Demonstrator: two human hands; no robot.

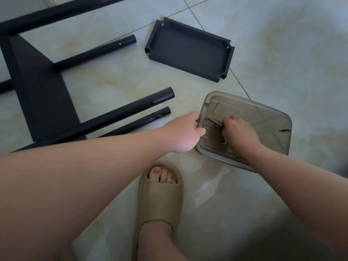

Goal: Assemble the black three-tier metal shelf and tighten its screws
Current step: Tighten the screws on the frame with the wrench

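Getting parts: the left hand [185,135] holds the box [250,112] rim, mid-right of frame. The right hand [240,132] digs inside, curled, grip unclear. Next, probably, lift out screws.

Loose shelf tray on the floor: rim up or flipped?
Rim up: the shelf tray lies flat on the tiles, raised walls framing its recessed inside, which faces the camera.

1. The bare left arm reaches from the lower left of the frame toward the centre. The left hand [185,134] is back-up, thumb and fingers gripping the left rim of a translucent box [250,101].
2. The bare right arm enters from the lower right edge. The right hand [240,133] sits knuckles-up inside the box, fingers curled under; whether they hold anything cannot be told.
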